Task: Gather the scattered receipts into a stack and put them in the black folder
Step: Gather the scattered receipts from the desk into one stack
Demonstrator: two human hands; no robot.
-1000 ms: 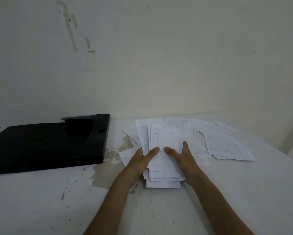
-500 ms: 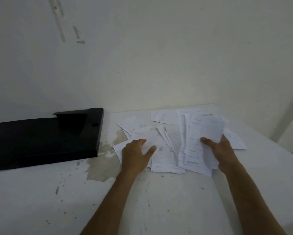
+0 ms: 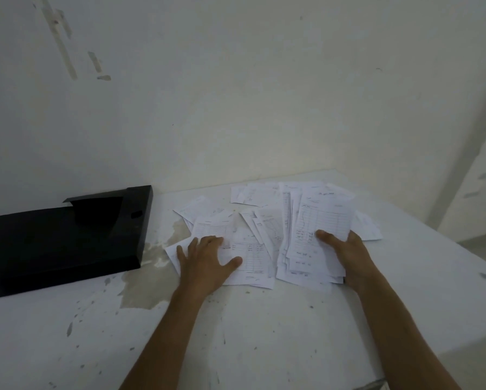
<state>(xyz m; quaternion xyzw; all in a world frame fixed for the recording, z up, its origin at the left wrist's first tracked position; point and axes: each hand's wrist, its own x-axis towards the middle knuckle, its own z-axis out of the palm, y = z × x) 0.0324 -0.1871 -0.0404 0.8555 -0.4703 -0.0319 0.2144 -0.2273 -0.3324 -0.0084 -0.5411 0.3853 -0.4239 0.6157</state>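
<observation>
- The person stood at a white table [image 3: 264, 333] pushed against a pale wall [image 3: 236, 94]; only the two bare forearms and hands showed.
- The left hand [image 3: 208, 260] lay flat, palm down, on the loose receipts [image 3: 247, 249] spread over the middle of the table; its fingers were straight and fanned, the thumb stretched out to the right across a printed sheet; it pressed on the paper and gripped nothing.
- The right hand [image 3: 348, 254] held a thick, uneven stack of receipts [image 3: 317, 235] by its near right corner; the thumb lay on top of the uppermost sheet and the fingers were curled underneath, hidden by the paper; the stack's edges were staggered, not squared.
- The stack's near edge seemed to rest on the table; whether its far end was lifted I could not tell.
- More sheets lay fanned behind both hands toward the wall, overlapping one another; one sheet [image 3: 368, 226] stuck out to the right from behind the held stack.
- The black folder [image 3: 53, 243] lay on the table's left part, close to the wall, well to the left of the receipts and apart from both hands; a raised flap or pocket showed at its far right end; no paper was seen in it.
- Between the folder and the papers the table's surface showed a brownish worn patch [image 3: 151, 277] and dark specks; the wall above carried grey scuffed streaks [image 3: 64, 43].
</observation>
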